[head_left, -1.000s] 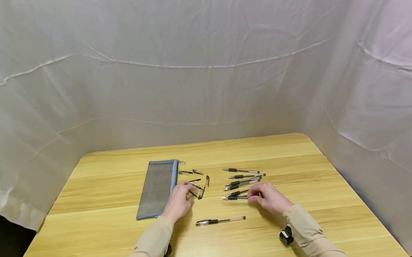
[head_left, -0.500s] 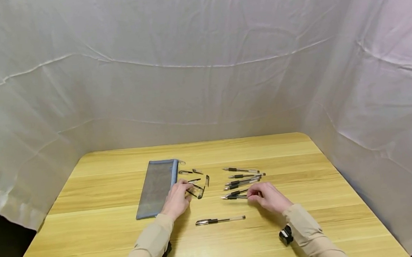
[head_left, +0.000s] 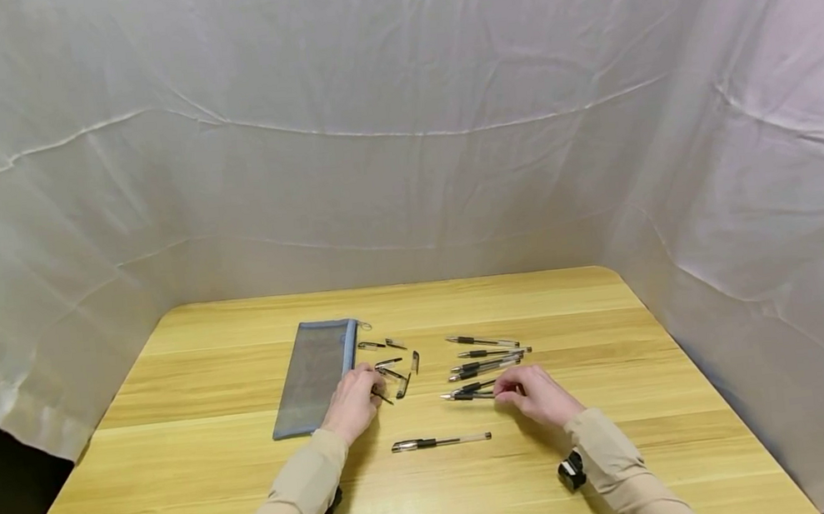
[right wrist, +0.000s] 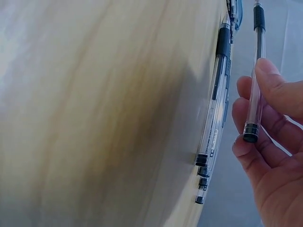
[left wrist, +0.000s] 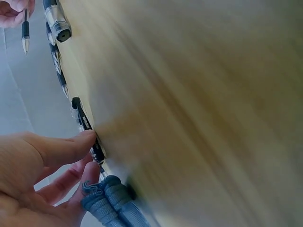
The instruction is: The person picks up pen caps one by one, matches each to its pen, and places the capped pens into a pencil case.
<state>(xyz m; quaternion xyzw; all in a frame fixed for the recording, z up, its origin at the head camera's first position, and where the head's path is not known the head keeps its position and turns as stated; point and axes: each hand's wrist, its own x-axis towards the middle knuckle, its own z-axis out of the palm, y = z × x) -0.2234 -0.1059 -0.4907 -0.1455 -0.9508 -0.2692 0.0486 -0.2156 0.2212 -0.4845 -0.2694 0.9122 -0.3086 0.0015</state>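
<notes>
My left hand (head_left: 354,401) pinches a black-and-clear pen cap (head_left: 385,397) between thumb and fingertips, low at the tabletop beside the mesh pouch. Several similar loose pen caps (head_left: 415,362) lie just beyond those fingers. My right hand (head_left: 535,395) holds an uncapped gel pen (right wrist: 257,90) by its clear barrel, a little above the table, with its tip towards the left. Behind it, several uncapped pens (head_left: 488,353) with black grips lie roughly side by side. One capped pen (head_left: 442,441) rests crosswise nearer the front, between the two forearms.
A grey mesh zip pouch (head_left: 309,381) with blue edging lies flat left of the caps, partly behind my left hand. The wooden table (head_left: 557,493) has pale fabric walls (head_left: 405,191) at its back and sides.
My left hand has drawn back slightly, and the cap at its fingertips has turned and come apart from the other caps. My right hand and its pen have hardly moved.
</notes>
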